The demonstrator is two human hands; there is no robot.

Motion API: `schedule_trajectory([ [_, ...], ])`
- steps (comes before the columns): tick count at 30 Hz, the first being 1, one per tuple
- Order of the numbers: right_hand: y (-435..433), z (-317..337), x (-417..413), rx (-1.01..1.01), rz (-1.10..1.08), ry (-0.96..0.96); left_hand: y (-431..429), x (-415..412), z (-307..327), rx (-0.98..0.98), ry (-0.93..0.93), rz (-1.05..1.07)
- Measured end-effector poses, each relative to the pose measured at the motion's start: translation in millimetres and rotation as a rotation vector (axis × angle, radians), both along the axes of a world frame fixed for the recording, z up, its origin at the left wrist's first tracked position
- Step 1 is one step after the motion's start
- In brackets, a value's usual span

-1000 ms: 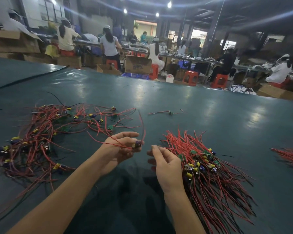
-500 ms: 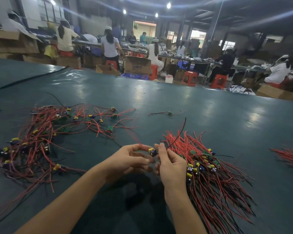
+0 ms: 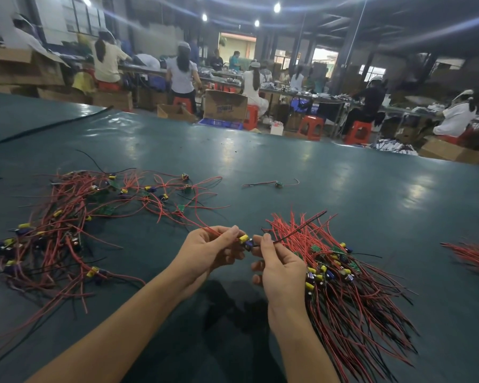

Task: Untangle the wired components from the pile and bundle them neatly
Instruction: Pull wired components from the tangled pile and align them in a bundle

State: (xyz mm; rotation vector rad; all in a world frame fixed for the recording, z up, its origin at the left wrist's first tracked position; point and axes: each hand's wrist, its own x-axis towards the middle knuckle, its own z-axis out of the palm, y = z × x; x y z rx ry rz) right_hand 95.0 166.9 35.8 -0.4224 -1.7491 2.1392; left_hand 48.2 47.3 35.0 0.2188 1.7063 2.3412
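Broadly, the dark green table [image 3: 343, 189] fills the lower view, with seated workers [image 3: 181, 76] and red stools [image 3: 311, 127] at benches beyond its far edge. On the left of the table sprawls the tangled pile [image 3: 67, 230], a loose mat of red and black wires with small yellow and blue parts and green boards caught in it. On the right lies the sorted bundle [image 3: 343, 286], its wires running roughly parallel and its components gathered at one level, touching the outer side of the right hand [image 3: 281, 272]. A second bundle [image 3: 473, 258] shows partly at the right edge, well apart from the first.

Both hands are raised over the table between pile and bundle, close together. The left hand [image 3: 205, 252] is curled, thumb and forefinger pinching one end of the wired component [image 3: 244, 239]. The right hand is also curled, its thumb and forefinger pinching the other end, so the small yellow-and-blue piece sits directly between the two sets of fingertips. From the left hand a red wire [image 3: 194, 223] trails back toward the tangled pile. From the right hand a black lead [image 3: 299, 226] sticks up and to the right, above the sorted bundle. Farther out on the table a stray component [image 3: 277, 184] lies alone with its short wires spread to either side
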Motion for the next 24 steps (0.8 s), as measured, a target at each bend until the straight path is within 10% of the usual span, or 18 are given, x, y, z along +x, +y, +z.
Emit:
schedule_trajectory([
  [24,-3.3,-4.1,2.2,0.194,0.074,0.047,4.2,1.9,-4.3,-0.303,0.256,0.021],
])
